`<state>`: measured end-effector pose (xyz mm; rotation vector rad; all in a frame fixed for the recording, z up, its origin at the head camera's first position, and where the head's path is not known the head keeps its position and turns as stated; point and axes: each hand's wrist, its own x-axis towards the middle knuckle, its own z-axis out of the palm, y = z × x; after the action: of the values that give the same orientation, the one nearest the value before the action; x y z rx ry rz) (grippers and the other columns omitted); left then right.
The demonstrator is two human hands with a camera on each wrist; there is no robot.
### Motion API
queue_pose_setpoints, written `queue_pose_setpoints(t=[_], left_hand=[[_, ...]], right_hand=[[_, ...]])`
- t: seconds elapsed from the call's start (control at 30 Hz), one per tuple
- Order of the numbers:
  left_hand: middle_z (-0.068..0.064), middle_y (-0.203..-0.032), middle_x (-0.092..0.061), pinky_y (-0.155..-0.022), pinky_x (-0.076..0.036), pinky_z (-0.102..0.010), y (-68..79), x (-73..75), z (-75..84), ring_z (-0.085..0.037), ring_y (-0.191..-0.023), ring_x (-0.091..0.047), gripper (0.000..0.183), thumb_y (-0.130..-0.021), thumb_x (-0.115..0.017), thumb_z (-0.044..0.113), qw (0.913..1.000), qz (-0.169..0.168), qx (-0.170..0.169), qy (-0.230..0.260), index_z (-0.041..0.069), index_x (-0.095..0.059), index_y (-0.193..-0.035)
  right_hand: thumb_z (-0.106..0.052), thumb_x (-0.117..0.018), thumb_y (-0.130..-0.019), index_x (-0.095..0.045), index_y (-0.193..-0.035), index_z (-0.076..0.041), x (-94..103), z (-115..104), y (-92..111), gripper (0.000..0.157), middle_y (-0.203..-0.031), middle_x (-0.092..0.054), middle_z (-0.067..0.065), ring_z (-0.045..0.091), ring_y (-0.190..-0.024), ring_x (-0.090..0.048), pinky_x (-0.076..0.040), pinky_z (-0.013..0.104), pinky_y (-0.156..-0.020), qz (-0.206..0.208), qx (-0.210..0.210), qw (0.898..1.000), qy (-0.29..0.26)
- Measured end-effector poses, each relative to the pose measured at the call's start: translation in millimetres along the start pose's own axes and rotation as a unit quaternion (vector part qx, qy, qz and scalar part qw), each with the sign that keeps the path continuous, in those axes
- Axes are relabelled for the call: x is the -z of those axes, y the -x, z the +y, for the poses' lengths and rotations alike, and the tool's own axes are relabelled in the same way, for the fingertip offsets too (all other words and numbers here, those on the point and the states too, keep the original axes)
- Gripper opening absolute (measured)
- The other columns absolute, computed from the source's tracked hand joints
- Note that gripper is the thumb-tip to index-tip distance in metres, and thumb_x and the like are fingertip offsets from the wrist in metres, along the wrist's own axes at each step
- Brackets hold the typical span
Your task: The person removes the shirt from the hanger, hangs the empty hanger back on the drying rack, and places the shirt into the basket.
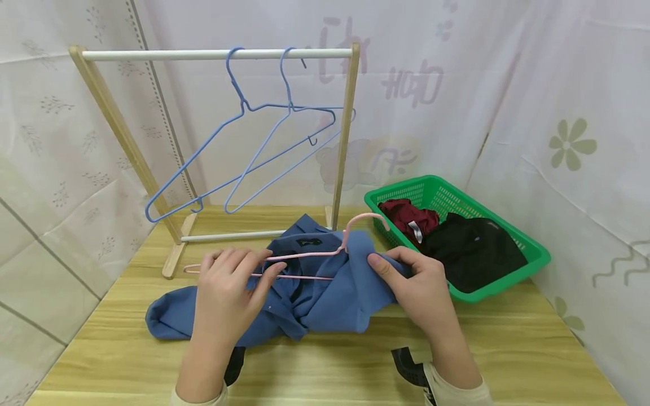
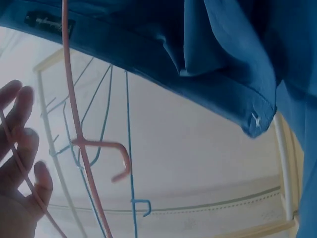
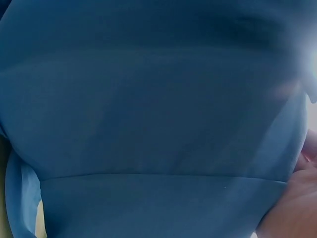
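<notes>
A pink clothes hanger (image 1: 304, 256) lies across a blue shirt (image 1: 330, 310); its right arm goes in under the shirt's fabric and its hook points up to the right. My left hand (image 1: 228, 287) holds the hanger toward its left side, fingers over the upper bar and thumb below. In the left wrist view, the fingers (image 2: 29, 144) curve about the pink wire, near the shirt's collar label (image 2: 49, 25). With thumb and fingers, my right hand (image 1: 418, 282) pinches the shirt's right shoulder area. Blue cloth fills most of the right wrist view, hiding the right fingertips.
Behind the shirt stands a wooden rack with a white rail (image 1: 167, 55), on which two blue hangers (image 1: 203, 146) hang. At the right, a green basket (image 1: 508, 285) holds a dark red garment (image 1: 408, 217) and a black garment (image 1: 472, 248). Patterned curtains surround the wooden table (image 1: 325, 372).
</notes>
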<state>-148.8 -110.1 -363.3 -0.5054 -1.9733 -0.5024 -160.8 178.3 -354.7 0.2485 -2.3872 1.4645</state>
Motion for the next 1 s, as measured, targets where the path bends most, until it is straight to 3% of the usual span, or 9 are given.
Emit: queue_pose_setpoints(t=[0.17, 0.37, 0.57, 0.7, 0.83, 0.9, 1.0], left_hand=[[0.0, -0.067, -0.065, -0.072, -0.037, -0.04, 4.5, -2.9, -2.2, -0.016, -0.063, -0.058, 0.033, -0.092, -0.066, 0.042, 0.9997, 0.006, 0.024, 0.005, 0.011, -0.073, -0.083], [-0.001, -0.066, -0.066, -0.071, -0.032, -0.041, 4.4, -3.0, -2.9, -0.017, -0.062, -0.058, 0.033, -0.091, -0.067, 0.041, 0.9991, 0.032, 0.028, 0.002, 0.011, -0.073, -0.08], [0.0, -0.065, -0.066, -0.07, -0.03, -0.041, 4.0, -5.0, -0.9, -0.017, -0.061, -0.058, 0.031, -0.09, -0.069, 0.04, 0.9989, 0.042, 0.023, 0.005, 0.011, -0.073, -0.077], [-0.001, -0.062, -0.064, -0.07, -0.029, -0.04, 1.6, -2.7, 3.9, -0.017, -0.059, -0.056, 0.032, -0.09, -0.069, 0.039, 0.999, 0.037, 0.025, 0.003, 0.01, -0.072, -0.076], [-0.002, -0.061, -0.064, -0.07, -0.028, -0.039, -8.2, 6.7, 16.5, -0.018, -0.057, -0.054, 0.042, -0.095, -0.06, 0.042, 0.9991, 0.034, 0.024, 0.001, 0.008, -0.071, -0.074], [-0.004, -0.06, -0.064, -0.069, -0.028, -0.038, -15.0, 12.6, 24.2, -0.018, -0.056, -0.054, 0.049, -0.098, -0.054, 0.044, 0.9989, 0.039, 0.025, 0.003, 0.006, -0.071, -0.072], [-0.004, -0.058, -0.062, -0.068, -0.027, -0.037, -23.0, 17.9, 31.8, -0.018, -0.053, -0.052, 0.054, -0.099, -0.049, 0.045, 0.9981, 0.057, 0.021, 0.007, 0.005, -0.07, -0.069]], right_hand=[[-0.041, -0.071, -0.088, -0.074, -0.092, -0.026, -3.0, 0, 0, 0.016, -0.081, -0.068, -0.003, 0.014, -0.067, -0.061, -0.051, 0.027, -0.06, -0.027, -0.003, 1.0, -0.001], [-0.044, -0.07, -0.089, -0.072, -0.103, -0.03, -4.4, 2, -1, 0.019, -0.099, -0.07, -0.008, 0.011, -0.085, -0.063, -0.053, 0.026, -0.071, -0.041, -0.007, 0.999, 0.019], [-0.043, -0.067, -0.091, -0.056, -0.13, -0.038, -5.9, 0, -1, 0.041, -0.119, -0.067, -0.008, 0.006, -0.109, -0.063, -0.054, 0.028, -0.087, -0.075, 0.007, 0.997, 0.026], [-0.036, -0.065, -0.094, -0.048, -0.14, -0.039, -4.7, -10, 2, 0.049, -0.126, -0.066, -0.002, 0.013, -0.114, -0.064, -0.056, 0.034, -0.09, -0.101, 0.035, 0.994, 0.025], [-0.029, -0.065, -0.095, -0.06, -0.135, -0.021, -1.6, -28, 7, 0.041, -0.129, -0.066, 0.007, 0.023, -0.113, -0.065, -0.056, 0.042, -0.09, -0.104, 0.057, 0.993, 0.016], [-0.029, -0.065, -0.095, -0.065, -0.129, -0.017, -1.0, -32, 8, 0.036, -0.125, -0.068, 0.005, 0.02, -0.109, -0.066, -0.056, 0.039, -0.089, -0.104, 0.058, 0.993, 0.012], [-0.031, -0.064, -0.095, -0.068, -0.122, -0.018, -2.0, -22, 7, 0.03, -0.116, -0.07, -0.003, 0.01, -0.101, -0.066, -0.056, 0.027, -0.084, -0.107, 0.057, 0.993, 0.015]])
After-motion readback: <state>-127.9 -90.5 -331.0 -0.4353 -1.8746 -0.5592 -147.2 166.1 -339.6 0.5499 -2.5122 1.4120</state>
